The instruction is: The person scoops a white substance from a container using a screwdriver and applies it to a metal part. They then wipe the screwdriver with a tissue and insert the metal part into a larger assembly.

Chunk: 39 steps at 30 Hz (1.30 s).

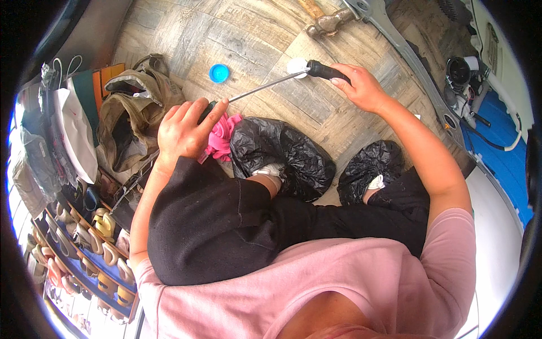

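My left hand holds the dark handle of a long, thin metal-shafted tool, apparently a screwdriver; the fingers hide most of the handle. Its shaft runs up and right to the near end of a black cylindrical part. My right hand grips that part by its far end. Behind the meeting point, on the floor, is a round white tub or disc, partly covered by the shaft and the black part. A blue screw lid lies on the floor to its left.
A hammer lies at the top beside a grey metal frame. An appliance interior with a pump and hoses stands right. Pink cloth lies by my bag-covered foot. Left are a khaki bag and a shoe rack.
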Motion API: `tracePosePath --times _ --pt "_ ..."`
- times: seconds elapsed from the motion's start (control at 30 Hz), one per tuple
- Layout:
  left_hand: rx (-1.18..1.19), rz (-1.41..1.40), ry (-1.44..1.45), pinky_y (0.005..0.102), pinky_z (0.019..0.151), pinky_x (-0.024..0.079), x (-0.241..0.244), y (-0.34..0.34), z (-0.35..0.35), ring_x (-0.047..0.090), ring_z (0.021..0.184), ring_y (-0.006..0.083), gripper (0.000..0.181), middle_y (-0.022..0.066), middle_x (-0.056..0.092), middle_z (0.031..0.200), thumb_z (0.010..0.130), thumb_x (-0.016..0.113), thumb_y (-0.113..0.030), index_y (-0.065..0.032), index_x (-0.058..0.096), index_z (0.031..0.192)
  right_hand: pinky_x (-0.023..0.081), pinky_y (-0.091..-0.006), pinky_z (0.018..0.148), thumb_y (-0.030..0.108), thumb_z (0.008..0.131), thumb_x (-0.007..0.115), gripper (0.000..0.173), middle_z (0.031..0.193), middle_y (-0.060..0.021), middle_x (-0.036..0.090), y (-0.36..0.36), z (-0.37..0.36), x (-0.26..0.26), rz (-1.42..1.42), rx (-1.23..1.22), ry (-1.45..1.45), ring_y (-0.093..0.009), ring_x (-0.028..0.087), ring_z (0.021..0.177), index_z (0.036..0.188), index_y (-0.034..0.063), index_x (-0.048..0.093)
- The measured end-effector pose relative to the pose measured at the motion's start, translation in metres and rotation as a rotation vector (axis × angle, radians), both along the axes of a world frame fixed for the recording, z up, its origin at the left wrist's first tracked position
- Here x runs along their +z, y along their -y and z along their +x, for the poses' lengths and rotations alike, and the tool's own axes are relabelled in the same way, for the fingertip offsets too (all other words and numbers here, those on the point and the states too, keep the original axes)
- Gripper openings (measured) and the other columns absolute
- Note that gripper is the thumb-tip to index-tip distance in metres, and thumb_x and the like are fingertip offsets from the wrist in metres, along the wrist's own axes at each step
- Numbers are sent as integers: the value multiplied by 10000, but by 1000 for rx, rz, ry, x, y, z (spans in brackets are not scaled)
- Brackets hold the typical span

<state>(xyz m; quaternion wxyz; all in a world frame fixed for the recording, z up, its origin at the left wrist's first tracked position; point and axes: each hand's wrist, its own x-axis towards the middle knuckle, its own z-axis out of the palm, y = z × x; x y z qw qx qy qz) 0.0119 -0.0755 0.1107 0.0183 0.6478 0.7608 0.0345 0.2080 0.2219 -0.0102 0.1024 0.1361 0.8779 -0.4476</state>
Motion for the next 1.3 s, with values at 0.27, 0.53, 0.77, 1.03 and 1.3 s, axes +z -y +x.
tracePosePath --times 0.27,0.53,0.77,1.03,1.3 --pt "130 68 71 338 627 497 -7 12 -2 612 708 239 405 67 612 825 646 650 -25 -147 683 1031 462 -373 793 255 875 572 370 984 -180 631 -21 9 -18 -68 50 -139 -331 606 892 1156 15 565" --pt "377 -31 748 343 626 468 -10 24 -6 601 709 302 413 122 600 800 717 668 -25 -90 637 1123 452 -304 790 221 840 641 330 894 -68 601 -10 3 -9 -456 -12 -86 -139 554 830 1083 30 523" --pt "408 -15 928 313 738 457 -19 29 -5 610 808 266 390 150 623 890 736 654 -6 -24 622 1124 455 -259 765 220 816 710 337 885 -4 567 -6 3 -15 -673 -86 -23 -89 538 835 1031 34 530" --pt "381 60 884 318 694 476 -28 29 0 619 764 278 405 151 620 850 741 659 2 -46 621 1141 457 -250 802 162 827 702 338 933 13 572 -2 -2 -11 -905 -135 51 -76 538 876 1097 22 554" --pt "400 -9 894 344 816 486 -25 31 1 635 957 328 400 182 645 1015 744 665 -8 -49 620 1139 455 -249 847 151 834 693 369 1026 -3 593 2 -5 -3 -931 -178 57 -82 545 931 1155 25 562"
